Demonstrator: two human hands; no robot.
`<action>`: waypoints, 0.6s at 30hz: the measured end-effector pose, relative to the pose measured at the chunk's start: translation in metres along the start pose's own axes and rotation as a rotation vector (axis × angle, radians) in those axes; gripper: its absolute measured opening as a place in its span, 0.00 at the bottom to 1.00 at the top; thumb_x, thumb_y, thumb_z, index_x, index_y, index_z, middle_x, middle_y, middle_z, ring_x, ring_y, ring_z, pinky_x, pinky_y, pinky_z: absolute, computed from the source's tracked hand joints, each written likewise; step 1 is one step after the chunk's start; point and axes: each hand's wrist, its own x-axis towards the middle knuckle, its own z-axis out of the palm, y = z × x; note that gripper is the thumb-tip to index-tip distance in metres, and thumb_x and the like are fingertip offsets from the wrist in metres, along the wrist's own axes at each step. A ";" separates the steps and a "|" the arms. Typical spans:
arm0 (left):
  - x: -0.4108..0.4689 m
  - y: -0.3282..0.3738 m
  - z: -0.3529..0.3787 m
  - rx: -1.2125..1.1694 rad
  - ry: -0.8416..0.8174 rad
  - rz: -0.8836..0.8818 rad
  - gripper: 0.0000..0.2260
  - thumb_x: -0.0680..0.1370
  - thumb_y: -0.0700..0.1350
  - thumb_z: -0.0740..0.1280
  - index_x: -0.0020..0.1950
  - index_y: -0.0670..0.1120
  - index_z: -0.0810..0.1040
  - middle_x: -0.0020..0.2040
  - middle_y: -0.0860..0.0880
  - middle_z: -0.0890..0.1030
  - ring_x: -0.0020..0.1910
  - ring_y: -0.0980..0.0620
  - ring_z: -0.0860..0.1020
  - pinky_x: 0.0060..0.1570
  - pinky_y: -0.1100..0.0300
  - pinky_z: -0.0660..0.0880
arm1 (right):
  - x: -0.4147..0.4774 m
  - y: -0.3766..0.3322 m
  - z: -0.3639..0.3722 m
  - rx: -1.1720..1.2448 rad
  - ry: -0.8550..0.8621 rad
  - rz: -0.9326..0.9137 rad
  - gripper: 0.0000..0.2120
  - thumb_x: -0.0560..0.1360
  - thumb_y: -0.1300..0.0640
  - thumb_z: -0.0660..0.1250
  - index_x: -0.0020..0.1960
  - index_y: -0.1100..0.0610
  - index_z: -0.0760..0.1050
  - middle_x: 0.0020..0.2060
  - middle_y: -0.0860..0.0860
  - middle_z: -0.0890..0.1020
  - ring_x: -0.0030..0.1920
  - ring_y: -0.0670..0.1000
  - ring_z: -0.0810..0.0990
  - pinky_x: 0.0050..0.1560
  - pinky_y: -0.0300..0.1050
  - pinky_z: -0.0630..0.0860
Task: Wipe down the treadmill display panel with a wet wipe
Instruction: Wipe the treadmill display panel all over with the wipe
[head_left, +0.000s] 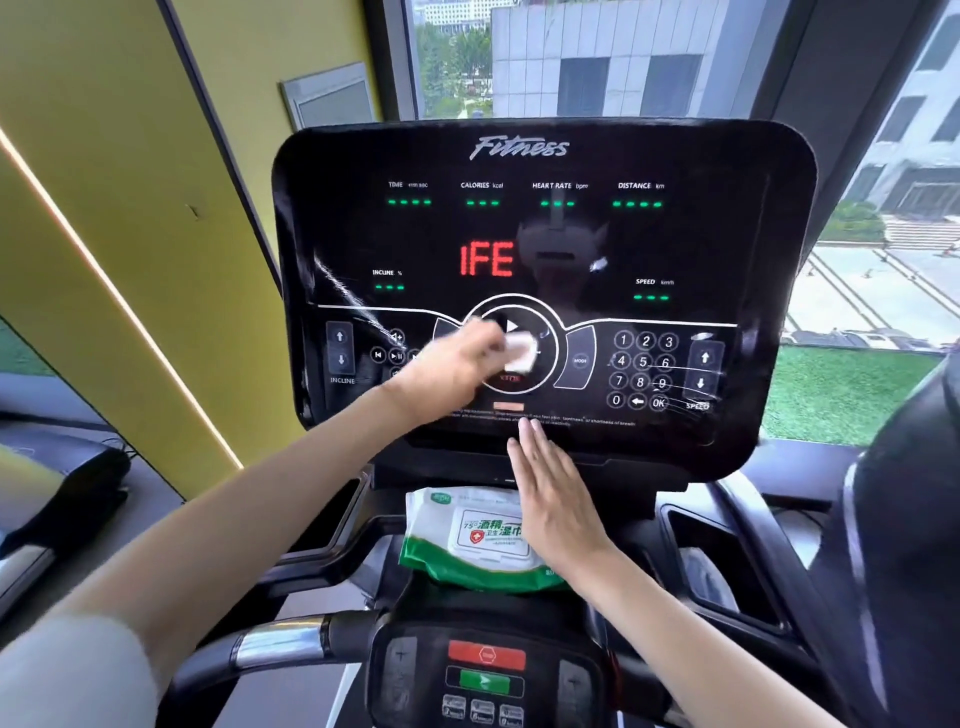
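Note:
The black treadmill display panel (540, 244) fills the middle of the head view, lit with red letters and green dashes. My left hand (452, 364) grips a small folded white wet wipe (521, 352) and presses it on the round play-button area at the panel's lower centre; the hand is motion-blurred. My right hand (550, 493) is flat with straight fingers, its fingertips at the panel's bottom edge. Wet streaks show on the panel's left side and near the number keys.
A green and white wet-wipe pack (467, 540) lies on the console shelf below the panel, partly under my right hand. Lower down sits a control pad with red and green buttons (485, 670). Handlebars (275, 644) flank it. A yellow wall stands left, windows behind.

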 end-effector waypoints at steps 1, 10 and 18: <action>0.006 -0.003 0.000 -0.059 0.113 -0.201 0.28 0.68 0.25 0.61 0.66 0.43 0.73 0.49 0.39 0.74 0.48 0.47 0.68 0.36 0.49 0.77 | 0.000 0.000 0.000 0.006 0.001 0.005 0.30 0.67 0.72 0.50 0.70 0.68 0.63 0.71 0.65 0.62 0.71 0.62 0.60 0.68 0.56 0.65; 0.013 0.014 0.005 -0.042 0.018 -0.009 0.28 0.65 0.24 0.61 0.64 0.41 0.75 0.47 0.41 0.75 0.48 0.48 0.66 0.35 0.54 0.77 | -0.001 0.007 -0.002 -0.046 -0.035 -0.070 0.31 0.68 0.69 0.48 0.72 0.68 0.59 0.72 0.65 0.58 0.73 0.61 0.56 0.69 0.55 0.63; 0.011 0.023 0.009 0.002 -0.067 0.066 0.28 0.65 0.27 0.56 0.64 0.40 0.74 0.47 0.40 0.75 0.47 0.47 0.65 0.33 0.51 0.77 | -0.013 0.025 -0.007 -0.022 0.009 0.044 0.31 0.69 0.69 0.56 0.72 0.68 0.57 0.72 0.65 0.58 0.73 0.61 0.57 0.70 0.56 0.62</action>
